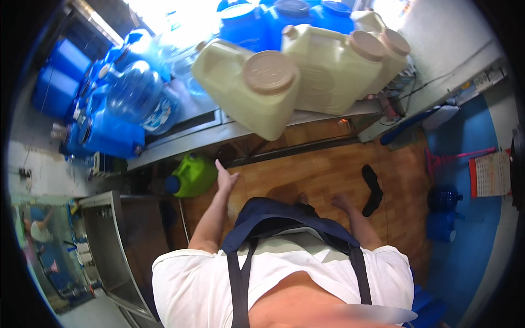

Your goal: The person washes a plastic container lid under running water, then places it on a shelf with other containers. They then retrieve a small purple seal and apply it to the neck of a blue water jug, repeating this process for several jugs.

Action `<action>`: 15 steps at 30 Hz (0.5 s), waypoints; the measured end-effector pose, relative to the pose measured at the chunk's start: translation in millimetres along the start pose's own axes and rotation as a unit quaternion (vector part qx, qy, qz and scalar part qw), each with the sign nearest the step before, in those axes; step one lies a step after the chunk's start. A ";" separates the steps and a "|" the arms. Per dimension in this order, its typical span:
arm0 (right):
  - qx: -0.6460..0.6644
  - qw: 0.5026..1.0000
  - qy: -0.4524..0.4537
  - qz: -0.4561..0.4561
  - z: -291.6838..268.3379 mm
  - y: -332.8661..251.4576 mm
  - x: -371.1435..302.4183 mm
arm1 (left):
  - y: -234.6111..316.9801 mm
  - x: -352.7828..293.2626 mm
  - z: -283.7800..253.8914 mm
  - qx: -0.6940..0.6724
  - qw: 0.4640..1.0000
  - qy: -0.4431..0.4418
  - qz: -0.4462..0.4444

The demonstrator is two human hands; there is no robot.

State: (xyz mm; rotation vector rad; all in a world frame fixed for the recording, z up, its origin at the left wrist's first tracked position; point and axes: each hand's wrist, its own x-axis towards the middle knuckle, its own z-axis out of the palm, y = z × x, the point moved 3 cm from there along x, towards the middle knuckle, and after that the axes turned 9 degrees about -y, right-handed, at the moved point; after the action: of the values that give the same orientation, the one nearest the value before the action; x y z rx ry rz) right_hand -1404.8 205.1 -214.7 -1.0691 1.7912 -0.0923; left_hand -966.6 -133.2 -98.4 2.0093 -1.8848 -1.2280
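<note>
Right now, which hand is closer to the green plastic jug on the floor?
Left. The left hand is open and stretched out right beside the green plastic jug. The right hand hangs lower on the other side, over the wooden floor, far from it.

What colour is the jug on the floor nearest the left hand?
Bright green jug with a blue cap, seen in the head view.

Brown wood-patterned floor (pixel 322 175) fills the middle. A grey metal worktop (pixel 219 128) crosses toward ten o'clock. Bright blue wall (pixel 476 164) stands at three o'clock, with what may be a calendar (pixel 490 174). Daylight glares from twelve o'clock.
</note>
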 end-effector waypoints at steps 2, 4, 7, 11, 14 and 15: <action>-0.054 0.993 -0.020 0.107 -6.6 84.5 -21.3 | 75.6 -19.2 42.3 -0.004 0.993 0.030 0.113; -0.081 0.965 -0.144 0.205 -19.7 157.0 -45.7 | 130.3 -35.6 70.0 -0.010 0.973 0.059 0.222; 0.168 0.868 -0.121 0.452 -32.2 214.9 -95.6 | 166.8 -31.6 83.2 -0.084 0.968 0.047 0.232; 0.104 0.919 0.173 0.339 -106.7 178.2 -110.4 | 174.5 -2.6 56.7 -0.217 0.960 0.102 0.143; 0.112 0.896 0.399 0.159 -215.9 71.7 -88.7 | 183.8 -8.4 17.6 -0.400 0.902 0.136 0.094; 0.037 0.847 0.527 0.062 -247.1 14.9 -85.6 | 197.4 -14.5 0.8 -0.400 0.889 0.184 0.131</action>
State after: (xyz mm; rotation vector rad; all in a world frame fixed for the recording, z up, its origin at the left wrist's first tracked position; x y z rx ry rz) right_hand -1597.9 177.6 -39.8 -0.8812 2.7919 -0.7947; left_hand -1119.1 -162.4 24.3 1.3582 -1.1348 -1.1665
